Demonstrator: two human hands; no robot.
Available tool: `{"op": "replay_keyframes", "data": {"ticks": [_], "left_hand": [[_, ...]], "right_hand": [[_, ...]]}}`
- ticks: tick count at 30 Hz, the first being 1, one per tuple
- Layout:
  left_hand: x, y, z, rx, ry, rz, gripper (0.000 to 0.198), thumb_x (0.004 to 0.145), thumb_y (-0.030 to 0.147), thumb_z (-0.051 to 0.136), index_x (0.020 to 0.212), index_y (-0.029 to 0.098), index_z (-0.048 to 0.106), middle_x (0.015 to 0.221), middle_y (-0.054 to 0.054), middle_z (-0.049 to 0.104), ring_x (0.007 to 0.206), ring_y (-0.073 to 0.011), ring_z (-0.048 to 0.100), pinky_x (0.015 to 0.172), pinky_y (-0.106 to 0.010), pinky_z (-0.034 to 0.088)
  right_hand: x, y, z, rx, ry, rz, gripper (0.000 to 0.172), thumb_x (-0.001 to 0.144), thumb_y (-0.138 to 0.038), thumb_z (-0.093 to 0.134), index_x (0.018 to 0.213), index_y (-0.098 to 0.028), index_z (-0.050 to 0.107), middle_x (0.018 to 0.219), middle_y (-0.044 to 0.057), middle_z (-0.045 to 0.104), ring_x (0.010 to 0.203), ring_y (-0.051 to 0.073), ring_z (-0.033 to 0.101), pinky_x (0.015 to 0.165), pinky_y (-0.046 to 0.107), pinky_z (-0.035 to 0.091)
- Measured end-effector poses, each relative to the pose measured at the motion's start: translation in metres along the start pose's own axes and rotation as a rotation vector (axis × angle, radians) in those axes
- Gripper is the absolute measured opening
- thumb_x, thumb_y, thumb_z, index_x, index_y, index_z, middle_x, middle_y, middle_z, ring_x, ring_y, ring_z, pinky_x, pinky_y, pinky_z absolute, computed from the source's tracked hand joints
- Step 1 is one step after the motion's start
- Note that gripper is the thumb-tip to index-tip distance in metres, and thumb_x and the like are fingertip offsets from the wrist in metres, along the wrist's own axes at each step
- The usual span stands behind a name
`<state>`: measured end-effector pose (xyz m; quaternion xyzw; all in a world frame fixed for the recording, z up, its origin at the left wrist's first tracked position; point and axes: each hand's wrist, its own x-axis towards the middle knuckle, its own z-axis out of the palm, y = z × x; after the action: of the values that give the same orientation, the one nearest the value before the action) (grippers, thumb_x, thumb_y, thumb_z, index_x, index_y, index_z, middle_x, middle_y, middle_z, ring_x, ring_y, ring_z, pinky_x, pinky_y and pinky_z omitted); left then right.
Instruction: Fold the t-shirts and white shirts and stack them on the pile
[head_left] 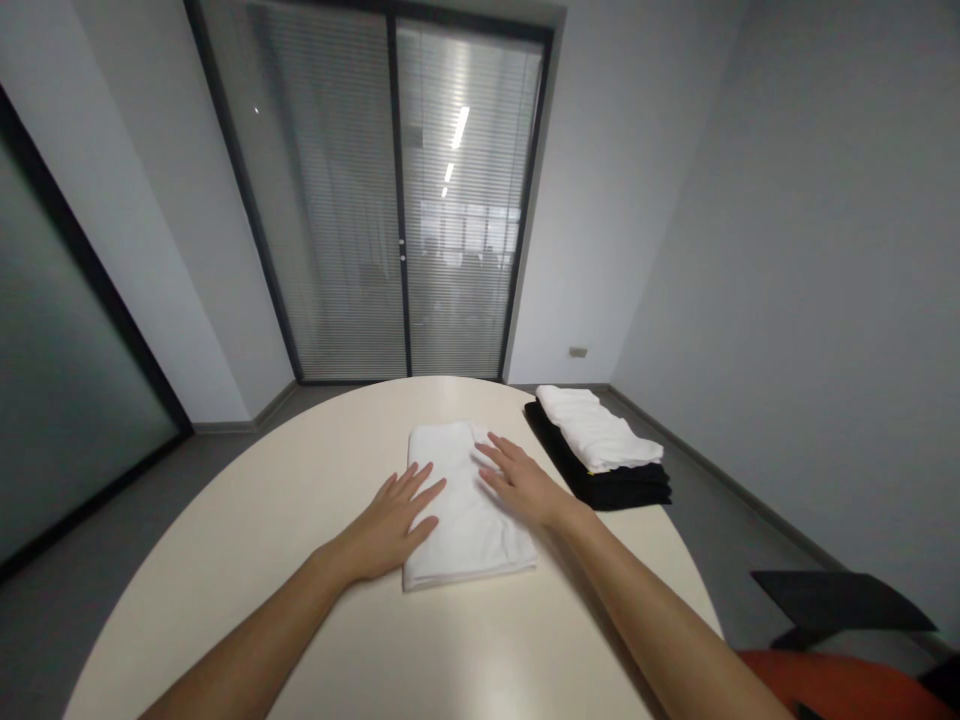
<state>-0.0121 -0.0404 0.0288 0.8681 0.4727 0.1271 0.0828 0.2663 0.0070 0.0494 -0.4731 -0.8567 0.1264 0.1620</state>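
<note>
A folded white cloth (469,535) lies flat near the middle of the round, cream-coloured table (300,500). On its left edge rests my left hand (394,525), fingers spread and nothing gripped. My right hand (521,485) is over the cloth's right edge, its fingers apart and holding nothing; whether it touches the fabric is hard to tell. To the right of that hand, a folded white cloth (600,430) sits on top of a stack of folded black cloths (622,490).
An orange chair seat (847,690) with a black armrest (847,602) stands at the lower right, beside the table. Beyond the table's far edge are a glass partition with blinds (465,300) and grey walls.
</note>
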Motion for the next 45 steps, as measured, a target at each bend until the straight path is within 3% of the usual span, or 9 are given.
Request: {"op": "replay_keyframes", "data": {"ticks": [3, 6, 12, 15, 19, 24, 32, 39, 45], "left_hand": [[-0.003, 0.000, 0.008, -0.021, -0.102, -0.013, 0.061, 0.102, 0.057, 0.031, 0.158, 0.035, 0.022, 0.168, -0.005, 0.010, 0.154, -0.0298, 0.006, 0.123, -0.055, 0.017], [-0.004, 0.005, 0.006, -0.015, -0.114, -0.008, 0.065, 0.100, 0.060, 0.033, 0.158, 0.033, 0.022, 0.168, -0.007, 0.007, 0.154, -0.0313, 0.004, 0.123, -0.055, 0.017], [-0.001, 0.010, 0.000, 0.021, 0.020, -0.006, 0.062, 0.098, 0.055, 0.042, 0.155, 0.029, 0.035, 0.163, -0.009, 0.030, 0.151, -0.0295, 0.025, 0.122, -0.050, 0.024], [-0.001, 0.009, 0.003, -0.009, 0.037, 0.049, 0.065, 0.097, 0.055, 0.045, 0.157, 0.032, 0.029, 0.168, -0.005, 0.016, 0.153, -0.0309, 0.015, 0.123, -0.051, 0.022], [-0.004, 0.009, 0.007, -0.066, -0.079, 0.105, 0.066, 0.098, 0.060, 0.042, 0.158, 0.037, 0.023, 0.169, -0.002, 0.001, 0.154, -0.0329, -0.002, 0.123, -0.057, 0.016], [-0.005, 0.022, 0.006, -0.105, -0.132, 0.123, 0.069, 0.099, 0.060, 0.037, 0.159, 0.036, 0.012, 0.168, -0.004, -0.006, 0.154, -0.0322, -0.007, 0.123, -0.061, 0.010], [-0.001, 0.028, 0.010, -0.137, -0.029, 0.098, 0.057, 0.104, 0.048, 0.031, 0.155, 0.024, 0.033, 0.167, -0.007, 0.015, 0.154, -0.0251, 0.014, 0.126, -0.050, 0.020], [-0.002, 0.026, 0.007, -0.201, -0.056, 0.193, 0.055, 0.103, 0.046, 0.036, 0.155, 0.029, 0.035, 0.166, -0.002, 0.023, 0.154, -0.0276, 0.013, 0.124, -0.054, 0.023], [0.000, 0.023, 0.008, -0.162, 0.012, 0.241, 0.048, 0.104, 0.042, 0.033, 0.147, 0.028, 0.047, 0.160, -0.002, 0.039, 0.150, -0.0228, 0.027, 0.124, -0.046, 0.027]], "right_hand": [[0.000, -0.003, 0.011, 0.009, -0.242, 0.080, 0.070, 0.100, -0.063, 0.029, 0.159, -0.026, 0.025, 0.167, 0.008, 0.012, 0.154, 0.031, 0.006, 0.122, 0.054, 0.011], [-0.001, -0.003, 0.011, 0.010, -0.307, 0.134, 0.072, 0.099, -0.066, 0.028, 0.160, -0.028, 0.021, 0.167, 0.006, 0.007, 0.154, 0.032, 0.004, 0.122, 0.054, 0.010], [-0.004, -0.011, -0.007, -0.112, -0.136, 0.202, 0.062, 0.099, -0.056, 0.038, 0.148, -0.020, 0.046, 0.154, 0.016, 0.043, 0.139, 0.033, 0.043, 0.111, 0.045, 0.033], [-0.002, -0.017, -0.013, -0.192, -0.060, 0.408, 0.059, 0.098, -0.059, 0.037, 0.127, -0.013, 0.062, 0.121, 0.021, 0.068, 0.114, 0.034, 0.063, 0.093, 0.042, 0.045], [0.001, -0.018, -0.008, -0.188, -0.075, 0.544, 0.064, 0.094, -0.067, 0.038, 0.106, -0.012, 0.069, 0.109, 0.022, 0.071, 0.102, 0.035, 0.068, 0.082, 0.040, 0.048], [0.004, -0.010, 0.003, -0.144, -0.041, 0.533, 0.048, 0.089, -0.058, 0.053, 0.105, -0.015, 0.066, 0.107, 0.018, 0.072, 0.099, 0.031, 0.068, 0.077, 0.035, 0.046], [0.004, 0.023, -0.007, -0.012, -0.020, 0.532, 0.034, 0.087, -0.042, 0.060, 0.102, -0.013, 0.067, 0.107, 0.016, 0.073, 0.094, 0.025, 0.069, 0.075, 0.030, 0.045], [0.009, 0.020, -0.004, -0.051, -0.026, 0.608, 0.064, 0.092, -0.067, 0.043, 0.113, -0.011, 0.066, 0.115, 0.022, 0.070, 0.108, 0.035, 0.066, 0.084, 0.039, 0.048], [0.008, 0.009, -0.006, -0.084, 0.015, 0.550, 0.033, 0.095, -0.042, 0.052, 0.117, -0.018, 0.060, 0.110, 0.016, 0.072, 0.102, 0.028, 0.068, 0.077, 0.032, 0.045]]}}
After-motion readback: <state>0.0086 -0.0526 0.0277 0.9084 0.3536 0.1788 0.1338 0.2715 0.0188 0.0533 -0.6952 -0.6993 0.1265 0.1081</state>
